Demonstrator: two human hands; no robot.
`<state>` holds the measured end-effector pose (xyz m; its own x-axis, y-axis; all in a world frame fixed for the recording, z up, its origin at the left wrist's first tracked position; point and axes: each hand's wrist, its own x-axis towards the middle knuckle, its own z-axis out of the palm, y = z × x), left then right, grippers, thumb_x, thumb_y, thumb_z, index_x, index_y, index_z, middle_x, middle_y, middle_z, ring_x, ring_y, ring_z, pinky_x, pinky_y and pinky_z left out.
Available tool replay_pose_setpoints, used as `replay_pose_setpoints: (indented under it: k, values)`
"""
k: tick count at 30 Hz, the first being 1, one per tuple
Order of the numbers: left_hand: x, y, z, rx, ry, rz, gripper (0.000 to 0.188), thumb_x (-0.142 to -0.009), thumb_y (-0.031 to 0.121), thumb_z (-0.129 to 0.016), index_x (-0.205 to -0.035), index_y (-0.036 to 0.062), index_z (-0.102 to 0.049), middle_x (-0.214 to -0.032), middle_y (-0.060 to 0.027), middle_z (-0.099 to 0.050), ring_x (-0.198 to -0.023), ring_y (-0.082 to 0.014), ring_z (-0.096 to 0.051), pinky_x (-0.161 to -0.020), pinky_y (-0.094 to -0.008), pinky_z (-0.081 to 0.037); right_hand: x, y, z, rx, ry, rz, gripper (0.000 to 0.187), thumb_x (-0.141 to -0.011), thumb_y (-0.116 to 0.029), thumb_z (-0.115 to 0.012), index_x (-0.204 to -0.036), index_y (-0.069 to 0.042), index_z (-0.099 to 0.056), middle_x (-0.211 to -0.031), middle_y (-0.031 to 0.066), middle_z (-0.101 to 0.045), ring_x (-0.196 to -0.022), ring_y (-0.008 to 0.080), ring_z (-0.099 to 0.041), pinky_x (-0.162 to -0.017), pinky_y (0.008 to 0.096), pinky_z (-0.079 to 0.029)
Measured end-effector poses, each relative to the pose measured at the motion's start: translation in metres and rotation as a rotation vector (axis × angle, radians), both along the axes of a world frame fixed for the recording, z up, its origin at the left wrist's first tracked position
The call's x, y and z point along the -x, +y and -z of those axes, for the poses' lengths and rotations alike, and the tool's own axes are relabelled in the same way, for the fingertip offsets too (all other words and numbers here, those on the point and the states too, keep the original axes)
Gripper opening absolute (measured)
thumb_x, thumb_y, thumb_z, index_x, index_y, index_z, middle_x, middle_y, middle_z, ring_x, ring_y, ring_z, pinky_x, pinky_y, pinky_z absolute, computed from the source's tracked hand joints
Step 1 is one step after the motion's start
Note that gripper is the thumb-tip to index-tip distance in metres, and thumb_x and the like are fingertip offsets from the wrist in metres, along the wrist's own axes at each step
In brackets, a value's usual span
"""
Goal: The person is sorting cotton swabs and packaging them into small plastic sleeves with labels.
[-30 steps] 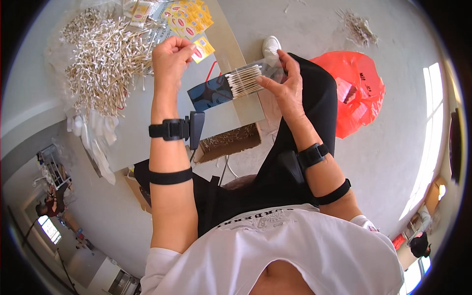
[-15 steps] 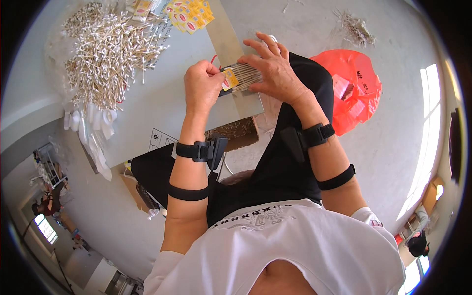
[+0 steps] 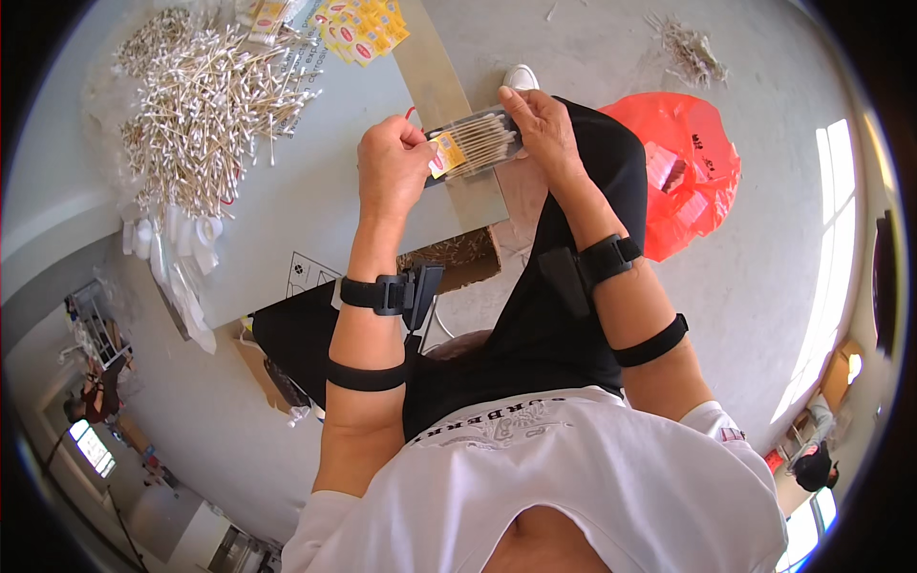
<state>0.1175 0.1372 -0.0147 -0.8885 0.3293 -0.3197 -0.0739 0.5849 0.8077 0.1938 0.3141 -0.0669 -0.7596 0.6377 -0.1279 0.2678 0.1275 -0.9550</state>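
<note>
A flat dark tray (image 3: 435,179), held near the table edge, carries a row of cotton swabs (image 3: 487,140) with pale tips. At its left end lies a small yellow and white card (image 3: 446,156). My left hand (image 3: 392,158) pinches the card's left edge between thumb and forefinger. At the tray's right end is my right hand (image 3: 546,134), its thumb on top and its other fingers partly hidden. A large heap of loose cotton swabs (image 3: 205,115) covers the table's left side. Several more yellow cards (image 3: 363,31) lie at the far side.
The grey table (image 3: 277,205) has strips of white material (image 3: 181,263) hanging off its left edge. Under it stands a cardboard box (image 3: 478,258). A red plastic bag (image 3: 702,153) and a pile of swabs or sticks (image 3: 690,53) are on the floor at right.
My right hand has moved right and toward me, from over the swabs to the tray's right end, uncovering the swab tips. My left hand stays at the card.
</note>
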Motion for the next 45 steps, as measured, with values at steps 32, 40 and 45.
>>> replay_pose_setpoints:
  k: [32, 40, 45]
  values:
    - [-0.016, 0.018, 0.012, -0.041, 0.539, 0.071, 0.015, -0.077, -0.004, -0.067, -0.085, 0.0002, -0.055, -0.072, -0.0102, -0.06, -0.063, -0.0241, -0.061, -0.061, -0.0354, -0.05, 0.003, -0.018, 0.006, 0.238, 0.016, -0.127, 0.045, -0.096, -0.038, -0.06, -0.083, 0.005, -0.064, -0.061, 0.0027, -0.052, -0.061, 0.0093, -0.043, -0.056, 0.0307, -0.041]
    - [-0.045, -0.003, 0.013, 0.142, 0.728, 0.162, 0.028, -0.074, -0.002, -0.07, -0.101, 0.003, -0.063, -0.093, -0.0084, -0.057, -0.094, -0.0291, -0.055, -0.08, -0.0403, -0.048, 0.003, -0.019, 0.002, 0.297, 0.041, -0.113, 0.042, -0.096, -0.035, -0.062, -0.08, 0.003, -0.065, -0.061, -0.0016, -0.05, -0.06, 0.0075, -0.042, -0.054, 0.0289, -0.038]
    - [-0.043, 0.0, 0.014, 0.143, 0.758, 0.126, 0.045, -0.076, 0.005, -0.072, -0.119, 0.0024, -0.056, -0.115, -0.0129, -0.055, -0.109, -0.0317, -0.05, -0.091, -0.0454, -0.044, 0.002, -0.018, 0.008, 0.259, 0.036, -0.122, 0.04, -0.096, -0.037, -0.062, -0.081, 0.0, -0.065, -0.067, -0.0049, -0.052, -0.063, 0.0036, -0.042, -0.056, 0.0234, -0.038]
